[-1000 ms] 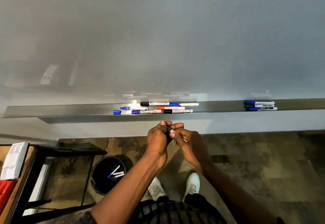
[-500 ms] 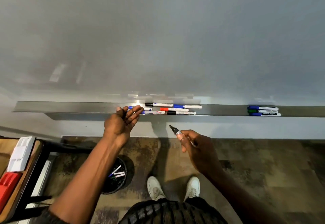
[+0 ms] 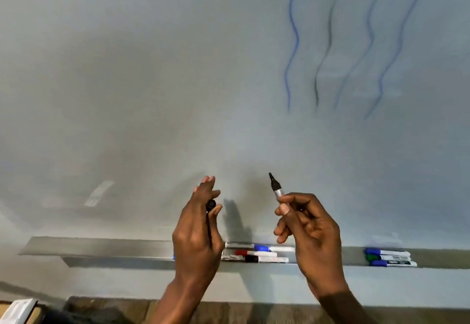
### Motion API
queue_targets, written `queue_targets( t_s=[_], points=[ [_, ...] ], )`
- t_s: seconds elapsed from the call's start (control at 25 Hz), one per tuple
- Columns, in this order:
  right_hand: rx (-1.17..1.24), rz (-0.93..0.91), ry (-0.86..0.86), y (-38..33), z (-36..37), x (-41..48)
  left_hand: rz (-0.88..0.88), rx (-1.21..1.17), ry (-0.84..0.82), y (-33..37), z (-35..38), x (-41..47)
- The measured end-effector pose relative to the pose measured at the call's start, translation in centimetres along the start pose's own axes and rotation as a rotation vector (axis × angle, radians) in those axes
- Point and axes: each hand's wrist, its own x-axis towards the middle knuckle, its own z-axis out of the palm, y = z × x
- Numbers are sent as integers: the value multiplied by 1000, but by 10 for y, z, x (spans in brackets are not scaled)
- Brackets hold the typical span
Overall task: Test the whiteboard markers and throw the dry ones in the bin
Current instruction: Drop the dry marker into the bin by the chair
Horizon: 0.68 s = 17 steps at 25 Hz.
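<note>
In front of the whiteboard (image 3: 152,94), I have both hands raised just above the tray (image 3: 101,246) that runs along its lower edge. My right hand (image 3: 310,234) pinches the marker (image 3: 276,187) low on its silver barrel between thumb and forefinger, with the other fingers curled in beneath. The marker stands nearly upright out of the top of that hand, leaning a little to the left, its bare black tip pointing up at the board; I cannot tell whether the tip touches the surface. My left hand (image 3: 197,242) is apart from the right, at about the same height, its back turned toward me. Its fingers reach upward, close together, and the thumb holds the black cap (image 3: 210,204) against them, so the cap sits at the right edge of that hand, well apart from the marker's tip. Behind and between my wrists a loose group of markers (image 3: 264,253) with blue, red and black caps lies flat in the tray. Further right in the same tray three more markers (image 3: 389,257) lie stacked side by side, two with blue caps and one with a green cap. High on the board, up to the right, run several wavy lines (image 3: 295,43), mostly blue and one darker.
</note>
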Motion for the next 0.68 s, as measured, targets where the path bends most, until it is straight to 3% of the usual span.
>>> queue_targets(
  t_s=[0.16,0.28,0.52,0.68],
  points=[
    [23,-242,-55,-54,7,29,279,59,123,23,-5,76],
    [-93,-455,-37,-82,13,46,409,92,136,32,-6,119],
    [-215,-780,116,-142,34,97,511,145,216,39,-2,187],
    [-381,-970,304,-191,47,140,512,194,227,34,9,196]
  ],
)
